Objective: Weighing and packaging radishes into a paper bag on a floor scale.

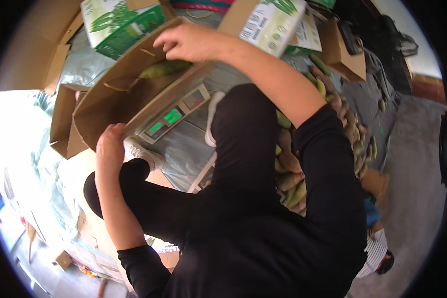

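Observation:
In front of me stands an open, long cardboard box [100, 105] with a green elongated vegetable [165, 69] inside, which has thin yellowish stems at its end. My left hand [110, 144] is closed at the box's near left corner, fingers against its edge. Above the far right end of the box is my right hand [188, 42], its fingers partly bent and apart, with nothing seen in them. Directly along the near wall of the box lies a digital scale panel [165, 119] with lit green displays. The bottom of the box is partly hidden.
Green and white printed cartons [129, 30] stand behind the box, another carton [273, 25] to the right. A heap of green and brownish vegetables [288, 164] lies right of my knee. Grey plastic sheeting [184, 159] covers the floor. A person in a striped top [375, 253] is at lower right.

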{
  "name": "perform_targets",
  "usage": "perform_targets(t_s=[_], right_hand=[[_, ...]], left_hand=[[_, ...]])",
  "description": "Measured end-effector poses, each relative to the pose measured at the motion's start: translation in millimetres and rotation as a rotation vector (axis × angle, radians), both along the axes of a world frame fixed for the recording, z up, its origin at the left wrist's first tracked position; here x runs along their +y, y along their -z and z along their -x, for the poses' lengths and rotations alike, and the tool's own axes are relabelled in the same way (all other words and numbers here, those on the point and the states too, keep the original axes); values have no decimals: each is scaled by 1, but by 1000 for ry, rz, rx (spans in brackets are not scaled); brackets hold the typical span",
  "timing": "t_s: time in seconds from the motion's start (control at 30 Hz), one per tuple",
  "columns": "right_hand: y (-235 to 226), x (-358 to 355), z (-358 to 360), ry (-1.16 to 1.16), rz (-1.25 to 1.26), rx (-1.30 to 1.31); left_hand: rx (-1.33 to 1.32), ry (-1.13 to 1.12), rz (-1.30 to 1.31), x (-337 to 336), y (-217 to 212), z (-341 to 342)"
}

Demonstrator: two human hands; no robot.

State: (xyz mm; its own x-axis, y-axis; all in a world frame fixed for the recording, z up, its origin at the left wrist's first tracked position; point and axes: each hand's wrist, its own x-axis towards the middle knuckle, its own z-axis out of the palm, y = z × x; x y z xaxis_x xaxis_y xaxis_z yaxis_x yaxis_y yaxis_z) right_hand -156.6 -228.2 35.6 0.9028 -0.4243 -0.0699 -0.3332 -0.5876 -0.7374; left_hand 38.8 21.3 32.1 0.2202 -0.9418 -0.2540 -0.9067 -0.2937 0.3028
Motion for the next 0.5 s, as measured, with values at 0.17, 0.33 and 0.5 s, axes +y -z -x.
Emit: perform_targets(t_s=[0.17,0.33,0.5], right_hand=[[13,-18,147,456,-31,-65],[142,27,309,800,-102,213],[249,140,396,723,27,798]], left_hand=[[-41,20,32,-1,0,5],[-23,-13,8,-4,1,8],[18,21,32,-10,4,13]])
